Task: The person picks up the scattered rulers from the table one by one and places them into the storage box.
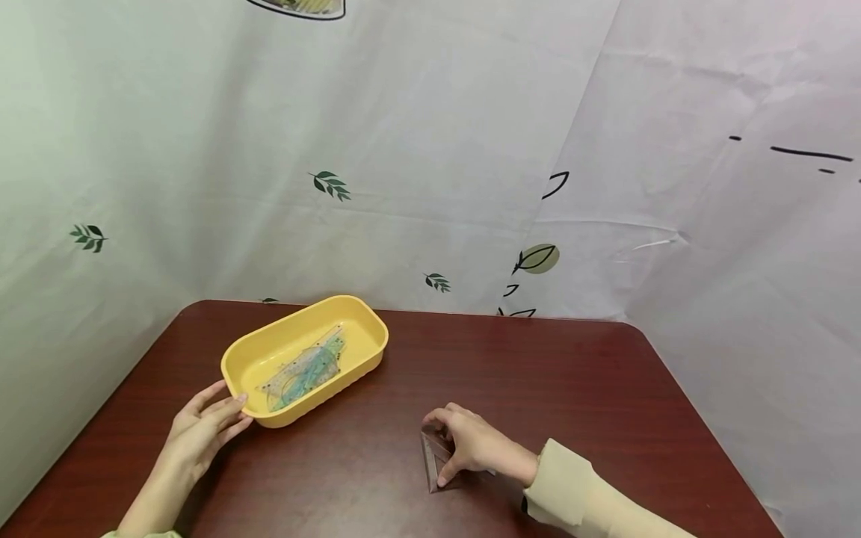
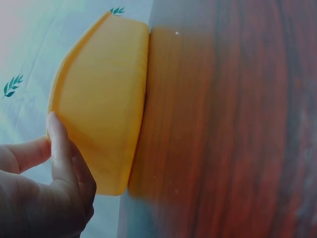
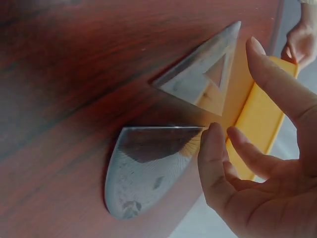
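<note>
At the left of the table, a yellow plastic tray (image 1: pixel 356 381) holds clear and teal transparent plastic pieces (image 1: pixel 312 370), overlapping each other. My left hand (image 1: pixel 202 430) pinches the near left corner of its rim; in the left wrist view the fingers (image 2: pixel 62 148) press the outside wall. On the table to the right lies a clear set square (image 3: pixel 185 87). My right hand (image 1: pixel 474 444) is low over it, thumb and fingers spread near the two ends of one edge, without a visible grip. Beside the set square, a clear protractor (image 3: pixel 148 183) lies flat, mostly hidden by the hand in the head view.
The dark reddish-brown wooden table (image 1: pixel 551 381) has rounded far corners. White cloth (image 1: pixel 430 149) with printed leaves hangs behind it and along its sides.
</note>
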Demonstrator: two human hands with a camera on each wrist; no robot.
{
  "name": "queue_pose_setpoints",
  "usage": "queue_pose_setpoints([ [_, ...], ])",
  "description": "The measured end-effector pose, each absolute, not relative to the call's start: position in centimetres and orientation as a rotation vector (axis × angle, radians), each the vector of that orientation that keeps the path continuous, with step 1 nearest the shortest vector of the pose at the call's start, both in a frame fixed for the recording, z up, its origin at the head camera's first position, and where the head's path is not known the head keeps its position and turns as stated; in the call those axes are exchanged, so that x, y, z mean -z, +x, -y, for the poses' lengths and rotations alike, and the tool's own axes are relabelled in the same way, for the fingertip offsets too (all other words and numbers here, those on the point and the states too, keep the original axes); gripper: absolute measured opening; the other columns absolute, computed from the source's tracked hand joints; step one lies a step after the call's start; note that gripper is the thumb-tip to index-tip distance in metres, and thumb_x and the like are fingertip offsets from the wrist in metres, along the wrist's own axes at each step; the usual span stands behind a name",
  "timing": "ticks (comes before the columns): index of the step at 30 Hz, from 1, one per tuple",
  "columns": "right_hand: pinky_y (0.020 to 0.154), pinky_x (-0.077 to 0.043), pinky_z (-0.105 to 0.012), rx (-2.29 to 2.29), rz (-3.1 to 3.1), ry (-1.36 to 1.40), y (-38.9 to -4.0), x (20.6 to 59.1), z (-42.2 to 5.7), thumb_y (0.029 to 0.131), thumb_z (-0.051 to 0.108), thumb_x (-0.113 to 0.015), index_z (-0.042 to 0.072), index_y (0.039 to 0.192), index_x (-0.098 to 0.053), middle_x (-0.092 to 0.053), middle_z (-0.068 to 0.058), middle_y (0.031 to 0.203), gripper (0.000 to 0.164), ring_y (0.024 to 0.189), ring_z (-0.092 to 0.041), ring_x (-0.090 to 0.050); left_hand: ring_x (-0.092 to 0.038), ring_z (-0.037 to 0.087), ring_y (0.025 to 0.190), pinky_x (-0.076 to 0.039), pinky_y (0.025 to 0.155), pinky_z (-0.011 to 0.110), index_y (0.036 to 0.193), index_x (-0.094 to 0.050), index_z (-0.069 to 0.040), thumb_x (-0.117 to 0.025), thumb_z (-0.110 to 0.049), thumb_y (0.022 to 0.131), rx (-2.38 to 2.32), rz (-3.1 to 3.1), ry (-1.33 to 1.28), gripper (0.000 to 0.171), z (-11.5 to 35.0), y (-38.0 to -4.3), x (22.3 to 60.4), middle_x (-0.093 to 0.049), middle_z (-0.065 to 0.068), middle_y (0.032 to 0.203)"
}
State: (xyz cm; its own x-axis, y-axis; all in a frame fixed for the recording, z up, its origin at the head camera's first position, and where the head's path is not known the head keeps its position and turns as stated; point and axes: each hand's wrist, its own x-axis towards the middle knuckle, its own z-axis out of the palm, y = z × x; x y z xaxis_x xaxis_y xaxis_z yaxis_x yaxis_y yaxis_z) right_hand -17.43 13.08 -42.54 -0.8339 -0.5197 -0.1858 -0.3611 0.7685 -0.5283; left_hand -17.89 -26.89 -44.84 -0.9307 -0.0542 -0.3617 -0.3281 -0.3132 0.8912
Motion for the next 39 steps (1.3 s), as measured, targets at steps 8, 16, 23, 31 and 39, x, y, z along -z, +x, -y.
queue_pose_setpoints([
  [8,0.07,-0.047,-0.022,0.519,-2.726,-0.715,-17.13,43.23,-12.43,0.047,0.027,-0.096,0.019,0.119,-0.062,-0.053,0.009,0.098,0.08,0.091,-0.008,-0.048,-0.066,0.002,0.077,-0.06,0.072,0.018,0.113,-0.036,-0.033,-0.062,-0.007,0.093,-2.386,-1.723,-0.484,0.041,26.93,-17.83,45.02,-0.066,-0.015,0.084],
  [16,0.061,-0.041,-0.017,0.449,-2.726,-0.723,-17.1,43.25,-12.17,0.048,0.026,-0.096,0.024,0.126,-0.059,-0.049,0.009,0.094,0.086,0.08,-0.005,-0.043,-0.066,0.002,0.076,-0.06,0.071,0.019,0.113,-0.037,-0.032,-0.062,-0.006,0.093,-2.41,-1.725,-0.468,0.042,26.95,-17.9,45.23,-0.066,-0.014,0.083],
  [23,0.067,-0.047,-0.02,0.472,-2.729,-0.73,-17.24,43.12,-12.04,0.045,0.025,-0.097,0.022,0.119,-0.06,-0.052,0.008,0.096,0.082,0.084,-0.006,-0.05,-0.066,0.002,0.076,-0.06,0.072,0.018,0.113,-0.036,-0.033,-0.061,-0.005,0.093,-2.406,-1.72,-0.477,0.042,26.93,-17.92,45.26,-0.066,-0.014,0.083],
  [31,0.073,-0.048,-0.02,0.519,-2.704,-0.762,-17.59,43.28,-12.13,0.045,0.022,-0.098,0.019,0.112,-0.057,-0.052,0.006,0.096,0.078,0.085,-0.008,-0.049,-0.066,0.002,0.076,-0.06,0.072,0.018,0.113,-0.037,-0.033,-0.061,-0.006,0.093,-2.409,-1.713,-0.483,0.041,26.91,-17.92,45.19,-0.066,-0.015,0.083],
  [39,0.059,-0.044,-0.013,0.742,-2.603,-0.742,-17.76,43.51,-12.33,0.047,0.008,-0.096,0.016,0.109,-0.05,-0.054,0.008,0.081,0.077,0.066,0.0,-0.049,-0.066,0.002,0.077,-0.06,0.072,0.018,0.112,-0.036,-0.033,-0.062,-0.006,0.093,-2.403,-1.703,-0.489,0.042,26.95,-17.93,45.22,-0.066,-0.015,0.084],
])
